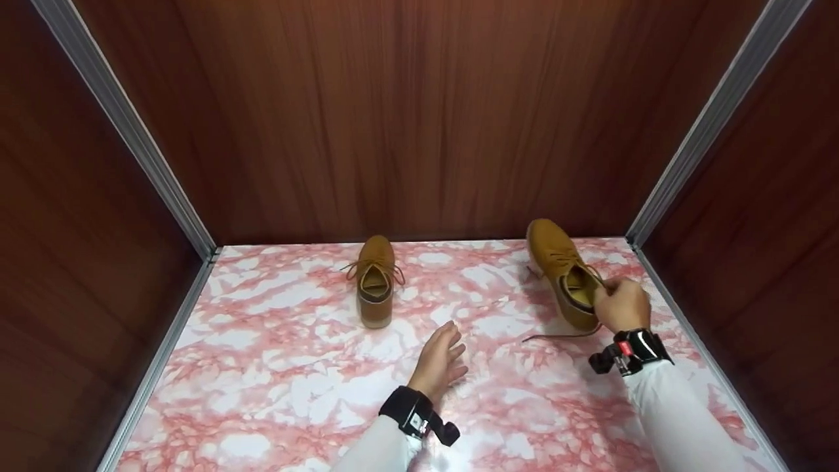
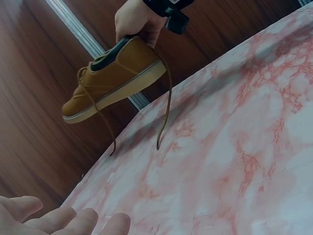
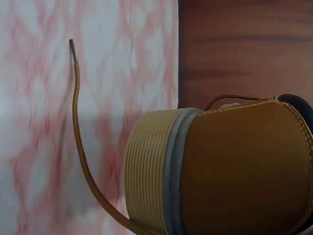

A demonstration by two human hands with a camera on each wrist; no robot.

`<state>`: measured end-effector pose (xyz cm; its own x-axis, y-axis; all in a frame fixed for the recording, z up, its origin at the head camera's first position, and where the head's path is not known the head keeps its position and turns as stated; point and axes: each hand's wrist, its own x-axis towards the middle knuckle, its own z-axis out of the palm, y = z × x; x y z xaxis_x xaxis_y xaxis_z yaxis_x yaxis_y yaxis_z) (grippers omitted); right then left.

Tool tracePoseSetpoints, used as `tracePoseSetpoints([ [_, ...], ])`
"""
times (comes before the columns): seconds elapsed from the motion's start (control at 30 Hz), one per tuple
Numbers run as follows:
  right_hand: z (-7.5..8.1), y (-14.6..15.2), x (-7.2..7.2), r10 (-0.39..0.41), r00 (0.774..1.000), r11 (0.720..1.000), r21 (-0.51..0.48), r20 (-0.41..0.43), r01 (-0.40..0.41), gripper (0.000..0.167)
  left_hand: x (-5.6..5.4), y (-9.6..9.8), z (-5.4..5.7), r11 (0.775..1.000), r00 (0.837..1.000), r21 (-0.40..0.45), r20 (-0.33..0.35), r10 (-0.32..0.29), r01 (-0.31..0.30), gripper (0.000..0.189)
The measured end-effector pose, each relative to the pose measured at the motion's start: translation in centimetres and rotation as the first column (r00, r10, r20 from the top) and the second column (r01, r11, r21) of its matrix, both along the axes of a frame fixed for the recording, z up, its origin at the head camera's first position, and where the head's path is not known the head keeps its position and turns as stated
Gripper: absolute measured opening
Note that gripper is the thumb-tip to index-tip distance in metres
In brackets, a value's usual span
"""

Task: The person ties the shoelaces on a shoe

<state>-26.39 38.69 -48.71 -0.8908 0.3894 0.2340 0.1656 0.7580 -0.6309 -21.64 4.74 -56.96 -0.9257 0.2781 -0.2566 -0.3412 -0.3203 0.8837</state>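
My right hand point(image 1: 624, 305) grips the collar of a tan lace-up shoe point(image 1: 554, 252) on its right side. In the left wrist view this shoe point(image 2: 117, 73) hangs over the surface, toe lower than heel, with two loose lace ends dangling. The right wrist view shows its heel point(image 3: 244, 166) close up and one lace point(image 3: 78, 127) trailing past the sole. A matching shoe point(image 1: 375, 282), its laces tied in a bow, stands upright left of centre, toe toward the back wall. Between the shoes and nearer to me, my left hand point(image 1: 438, 364) is held with its fingers apart and nothing in it.
The red-and-white marbled surface point(image 1: 275, 367) is bounded by a dark wood back wall point(image 1: 419, 131) and side walls. Grey metal strips point(image 1: 708, 124) run along the corners and the side edges. The held shoe is near the back right corner.
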Motion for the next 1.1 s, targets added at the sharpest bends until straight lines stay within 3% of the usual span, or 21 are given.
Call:
tracePoseSetpoints([
  [0.27, 0.1, -5.2, 0.5, 0.121, 0.992, 0.993, 0.003, -0.026, -0.121, 0.023, -0.2, -0.6, 0.0, 1.0, 0.999, 0.001, -0.031, 0.015, -0.015, 0.075],
  [0.37, -0.1, -6.9, 0.8, 0.167, 0.986, 0.986, -0.019, -0.007, -0.167, 0.021, -0.2, -0.6, 0.0, 0.999, 0.998, -0.035, -0.057, 0.03, -0.032, 0.074],
  [0.47, -0.5, -8.7, 1.1, 0.213, 0.977, 0.976, -0.053, 0.019, -0.212, 0.02, -0.3, -0.6, 0.0, 0.993, 0.991, -0.109, -0.133, 0.036, -0.05, 0.07],
  [0.57, -0.9, -10.3, 1.7, 0.259, 0.965, 0.964, -0.078, 0.037, -0.255, 0.018, -0.5, -0.6, -0.1, 0.973, 0.964, -0.21, -0.264, 0.038, -0.096, 0.068],
  [0.7, -1.7, -12.3, 2.4, 0.312, 0.949, 0.947, -0.093, 0.042, -0.308, 0.014, -1.0, -0.9, -0.4, 0.927, 0.91, -0.317, -0.412, 0.057, -0.202, 0.066],
  [0.8, -2.5, -13.6, 3.0, 0.346, 0.937, 0.935, -0.095, 0.047, -0.341, 0.012, -1.3, -1.4, -0.6, 0.875, 0.886, -0.394, -0.455, 0.082, -0.283, 0.058],
  [0.97, -3.5, -15.2, 3.8, 0.367, 0.927, 0.927, -0.118, 0.076, -0.357, 0.01, -1.6, -2.6, -1.2, 0.772, 0.887, -0.533, -0.455, 0.083, -0.346, 0.038],
  [1.1, -4.2, -15.9, 4.3, 0.368, 0.925, 0.925, -0.138, 0.095, -0.354, 0.008, -1.5, -3.5, -1.4, 0.74, 0.904, -0.6, -0.426, 0.025, -0.304, 0.021],
])
